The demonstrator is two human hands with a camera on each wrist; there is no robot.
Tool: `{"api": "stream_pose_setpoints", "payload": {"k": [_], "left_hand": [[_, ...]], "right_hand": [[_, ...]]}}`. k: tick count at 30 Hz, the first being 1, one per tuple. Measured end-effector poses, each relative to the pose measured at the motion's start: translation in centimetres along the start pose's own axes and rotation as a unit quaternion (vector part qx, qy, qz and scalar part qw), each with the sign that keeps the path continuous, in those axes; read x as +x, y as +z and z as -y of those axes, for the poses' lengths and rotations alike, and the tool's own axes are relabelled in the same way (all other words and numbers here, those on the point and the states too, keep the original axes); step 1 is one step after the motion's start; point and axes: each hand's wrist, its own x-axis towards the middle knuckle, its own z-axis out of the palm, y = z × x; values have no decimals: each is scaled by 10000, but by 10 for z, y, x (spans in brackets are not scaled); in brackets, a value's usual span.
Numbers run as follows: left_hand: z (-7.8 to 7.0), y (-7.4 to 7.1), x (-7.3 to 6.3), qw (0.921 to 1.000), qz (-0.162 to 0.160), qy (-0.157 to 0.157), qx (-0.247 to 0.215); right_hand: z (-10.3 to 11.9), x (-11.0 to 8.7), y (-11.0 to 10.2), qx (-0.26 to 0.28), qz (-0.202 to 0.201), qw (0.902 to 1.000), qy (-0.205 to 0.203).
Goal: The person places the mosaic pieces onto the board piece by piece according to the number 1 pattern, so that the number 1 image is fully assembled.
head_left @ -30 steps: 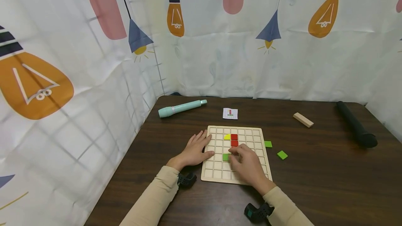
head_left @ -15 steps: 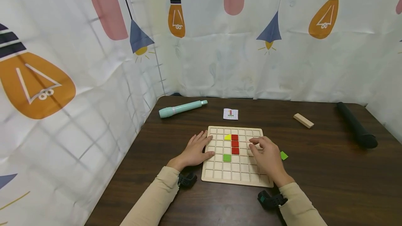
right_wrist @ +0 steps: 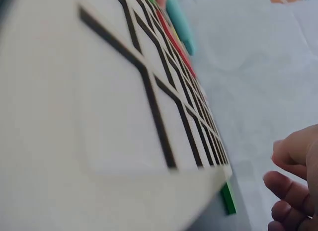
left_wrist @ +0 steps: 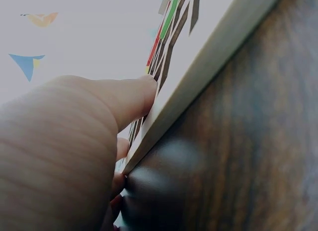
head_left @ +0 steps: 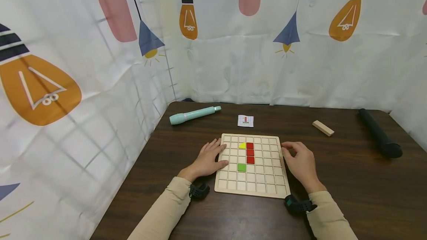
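Observation:
A light wooden grid board lies on the dark table. Three red square tiles form a column on it, with a yellow tile left of the top one and a green tile lower left. My left hand rests across the board's left edge, its thumb on the surface. Just beyond the right edge is my right hand, thumb and index finger bent with a gap between them. The right wrist view shows a loose green tile by the board's edge, apart from the fingers.
Behind the board lies a small card with a printed grid pattern. A mint-green flashlight-shaped tube is at the back left. A wooden block and a black microphone-shaped object lie at the back right. A printed curtain hangs behind.
My right hand has moved right, from over the board to beyond its right edge, leaving the lowest red tile in the column uncovered. It now covers the loose green tiles in the head view. My left hand stays put.

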Motion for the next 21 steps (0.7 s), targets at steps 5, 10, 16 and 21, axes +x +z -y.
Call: {"api": "stream_pose_setpoints", "payload": {"k": [5,10,16,21], "left_hand": [[0,0,1,10000,-5,-1,-8],[1,0,1,10000,-32,26,8],[0,0,0,10000,-57,37,-20],[-1,-1,-1,10000,-63,41,-47]], "right_hand": [[-10,3,-6,-43,34,9996,276],[-18,5,-8,-80,-37,9989,468],[-23,5,-10,-192,225,9978,601],[-24,5,-12,-322,857,9938,624]]}}
